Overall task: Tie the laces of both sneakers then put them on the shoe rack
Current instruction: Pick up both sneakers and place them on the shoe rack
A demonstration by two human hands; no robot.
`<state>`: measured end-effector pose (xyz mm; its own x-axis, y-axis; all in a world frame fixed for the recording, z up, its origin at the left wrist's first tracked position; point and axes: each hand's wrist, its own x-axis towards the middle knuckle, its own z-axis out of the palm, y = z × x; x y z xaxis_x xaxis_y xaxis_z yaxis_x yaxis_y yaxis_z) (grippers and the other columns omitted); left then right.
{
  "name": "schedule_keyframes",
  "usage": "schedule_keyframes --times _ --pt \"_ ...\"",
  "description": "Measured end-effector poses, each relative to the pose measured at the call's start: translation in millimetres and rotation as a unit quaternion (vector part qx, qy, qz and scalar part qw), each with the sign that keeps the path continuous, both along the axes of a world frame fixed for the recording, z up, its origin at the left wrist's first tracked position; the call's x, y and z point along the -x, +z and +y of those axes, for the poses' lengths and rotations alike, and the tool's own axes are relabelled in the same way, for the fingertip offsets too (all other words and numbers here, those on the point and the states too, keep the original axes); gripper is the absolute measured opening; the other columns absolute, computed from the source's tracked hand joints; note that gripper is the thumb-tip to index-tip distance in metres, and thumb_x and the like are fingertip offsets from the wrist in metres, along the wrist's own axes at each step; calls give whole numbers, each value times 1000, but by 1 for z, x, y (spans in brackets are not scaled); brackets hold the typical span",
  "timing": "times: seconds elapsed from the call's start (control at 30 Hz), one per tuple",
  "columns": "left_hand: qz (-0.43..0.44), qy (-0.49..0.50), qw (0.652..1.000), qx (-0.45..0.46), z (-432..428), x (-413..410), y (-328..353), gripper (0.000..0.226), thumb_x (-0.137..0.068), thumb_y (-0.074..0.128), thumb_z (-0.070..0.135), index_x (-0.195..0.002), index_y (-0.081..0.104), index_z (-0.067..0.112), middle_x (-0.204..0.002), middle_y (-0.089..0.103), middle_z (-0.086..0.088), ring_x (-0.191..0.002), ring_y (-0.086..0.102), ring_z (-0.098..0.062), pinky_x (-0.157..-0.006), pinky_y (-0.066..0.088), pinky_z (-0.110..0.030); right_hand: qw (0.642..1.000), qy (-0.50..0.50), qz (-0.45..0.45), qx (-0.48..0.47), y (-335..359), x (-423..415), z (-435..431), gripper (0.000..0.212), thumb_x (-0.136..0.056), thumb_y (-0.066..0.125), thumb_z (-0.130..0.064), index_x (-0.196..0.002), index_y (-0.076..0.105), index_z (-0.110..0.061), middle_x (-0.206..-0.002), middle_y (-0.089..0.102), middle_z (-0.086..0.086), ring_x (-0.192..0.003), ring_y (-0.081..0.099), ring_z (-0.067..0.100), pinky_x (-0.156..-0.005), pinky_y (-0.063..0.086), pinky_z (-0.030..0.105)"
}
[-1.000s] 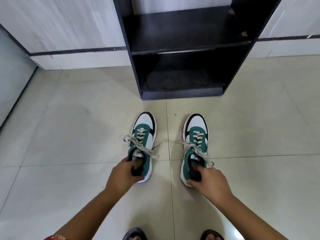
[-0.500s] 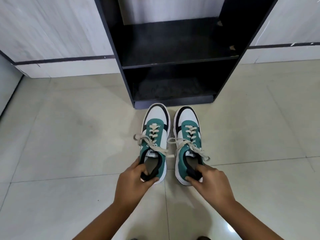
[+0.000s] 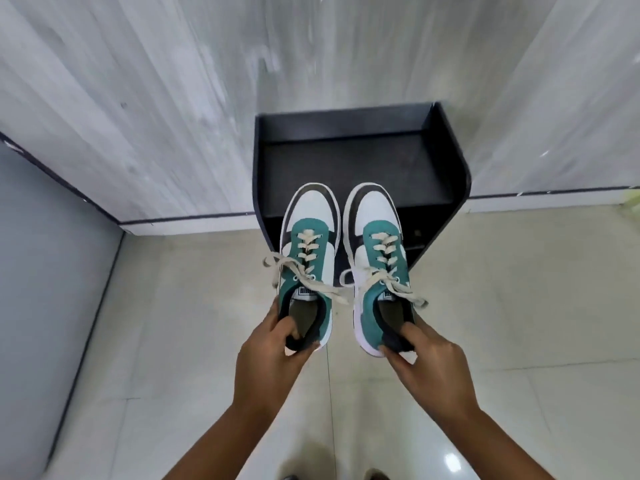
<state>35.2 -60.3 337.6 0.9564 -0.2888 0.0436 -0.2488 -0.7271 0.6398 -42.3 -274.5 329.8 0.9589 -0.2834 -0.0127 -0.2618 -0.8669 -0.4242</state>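
So the grey wall (image 3: 45, 306) was off on the far left, meeting the pale streaky wall (image 3: 138, 98) in the corner, with a tiled floor (image 3: 173, 341) below. Left hand (image 3: 266, 355) was clamped on the heel collar of the left sneaker (image 3: 308, 258), thumb tucked inside the opening and fingers wrapped under the heel. That shoe was up in the air, toe pointing away at the black shoe rack (image 3: 446, 157), green and white with a dark toe trim. Its laces (image 3: 294, 271) were knotted, loops and ends flopping off to both sides. The right sneaker (image 3: 377, 251) sat just beside it, roughly parallel, not touching as far as I could tell, also off the floor with its toe overlapping the rack's top shelf in the view. Laces on that one looked tied too, one end trailing right. Right hand (image 3: 429, 368) gripped its heel the same way, thumb in the opening. Background was pretty blurry.
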Motion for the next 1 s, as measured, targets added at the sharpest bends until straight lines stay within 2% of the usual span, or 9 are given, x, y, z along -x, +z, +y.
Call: schedule_keyframes --times 0.1,0.2,0.4,0.57,0.8,1.0 --pt "21 20 1000 -1 -17 -45 34 35 -67 78 27 -63 44 15 -78 55 7 -58 51 -18 -48 42 -29 1000 5 -3 23 42 -50 -10 25 -70 76 -26 -89 64 -16 -90 71 4 -59 65 27 -48 49 30" --pt "37 36 999 -1 -32 -86 48 31 -66 76 27 -66 49 14 -79 55 5 -60 54 -21 -51 44 -32 1000 13 0 10 62 -99 -14 30 -73 73 -27 -100 65 -16 -93 69 6 -69 66 32 -57 50 33" --pt "65 76 995 -26 -56 -140 45 25 -71 73 28 -74 55 11 -86 61 -4 -67 53 -26 -55 36 -28 999 21 41 -21 65 -168 -15 35 -81 64 -31 -111 59 -12 -105 65 12 -92 63 37 -70 47 38" --pt "94 86 991 -29 -67 -165 42 24 -72 73 28 -85 61 12 -92 63 -4 -72 54 -23 -61 36 -26 998 26 57 -22 57 -199 -15 32 -83 62 -31 -107 58 -11 -104 65 12 -93 62 36 -71 46 36" --pt "109 84 990 -32 -64 -178 37 26 -73 73 27 -74 50 15 -87 56 -3 -68 49 -24 -59 35 -26 997 24 65 -18 50 -217 -12 31 -84 62 -30 -109 56 -12 -105 64 12 -92 63 37 -73 49 36" --pt "107 80 991 -12 -63 -178 35 27 -73 73 27 -90 57 14 -98 63 -4 -74 55 -23 -64 42 -27 996 20 84 9 52 -219 -6 34 -87 59 -31 -116 51 -16 -111 62 11 -96 63 37 -73 50 37"
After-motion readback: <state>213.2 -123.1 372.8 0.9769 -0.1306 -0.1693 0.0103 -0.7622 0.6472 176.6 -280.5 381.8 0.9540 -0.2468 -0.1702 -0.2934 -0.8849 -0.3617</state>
